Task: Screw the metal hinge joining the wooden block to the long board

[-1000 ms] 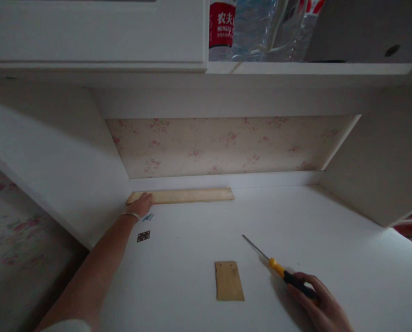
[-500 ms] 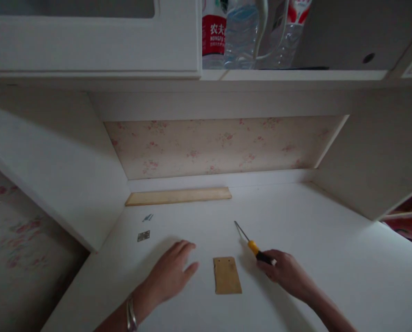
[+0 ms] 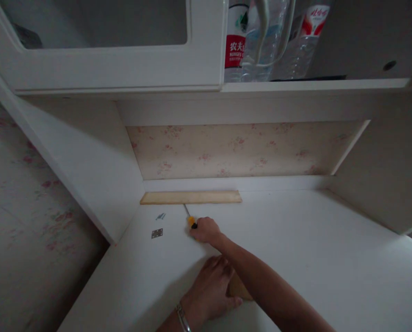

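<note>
My right hand (image 3: pixel 206 230) is closed around the yellow-and-black handle of a screwdriver (image 3: pixel 191 221). The screwdriver's thin shaft reaches toward the front edge of a long pale wooden strip (image 3: pixel 192 197). Beneath my right forearm, my left hand (image 3: pixel 214 288), with a silver bracelet at the wrist, grips the left side of a small wooden board (image 3: pixel 239 289). Its thumb lies at the near side and its fingers at the far side; the forearm hides part of the board. A metal hinge (image 3: pixel 156 233) and several small screws (image 3: pixel 161 216) lie left of the screwdriver.
The white tabletop (image 3: pixel 296 240) is walled by side panels (image 3: pixel 88 166) left and right. Overhead, a cabinet (image 3: pixel 123 69) juts out, holding plastic bottles (image 3: pixel 234 50) on its open shelf. Flowered wallpaper (image 3: pixel 226 150) covers the back wall.
My right hand has carried the screwdriver left, crossing over my left arm. My left hand has moved right onto the small board. The camera view has shifted slightly.
</note>
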Demonstrator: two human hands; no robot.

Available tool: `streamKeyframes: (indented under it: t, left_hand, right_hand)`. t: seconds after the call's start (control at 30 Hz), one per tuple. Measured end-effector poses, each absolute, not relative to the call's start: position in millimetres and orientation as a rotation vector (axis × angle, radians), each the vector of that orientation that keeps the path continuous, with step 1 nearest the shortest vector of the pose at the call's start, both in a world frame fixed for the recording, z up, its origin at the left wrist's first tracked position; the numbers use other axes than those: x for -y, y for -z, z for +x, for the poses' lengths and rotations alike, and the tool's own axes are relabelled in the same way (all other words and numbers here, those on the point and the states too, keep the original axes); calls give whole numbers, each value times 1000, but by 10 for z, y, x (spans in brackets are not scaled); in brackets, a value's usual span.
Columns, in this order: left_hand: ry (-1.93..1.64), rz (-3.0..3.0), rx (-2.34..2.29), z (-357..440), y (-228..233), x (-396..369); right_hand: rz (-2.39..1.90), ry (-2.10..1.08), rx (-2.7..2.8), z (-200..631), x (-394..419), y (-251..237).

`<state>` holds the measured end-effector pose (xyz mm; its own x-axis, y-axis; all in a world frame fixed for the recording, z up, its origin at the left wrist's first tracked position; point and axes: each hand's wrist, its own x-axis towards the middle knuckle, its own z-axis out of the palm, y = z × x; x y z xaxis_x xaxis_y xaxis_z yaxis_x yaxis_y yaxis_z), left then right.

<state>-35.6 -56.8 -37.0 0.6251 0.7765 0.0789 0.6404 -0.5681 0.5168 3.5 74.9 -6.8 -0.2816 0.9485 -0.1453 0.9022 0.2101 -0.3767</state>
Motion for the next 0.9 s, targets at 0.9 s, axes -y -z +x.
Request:
streamKeyframes:
  t: [0.9]
  left_hand:
    - [-297, 2567, -1927, -2133, 158, -766]
  right_hand:
    - [-1851, -527, 2337, -70, -604, 293]
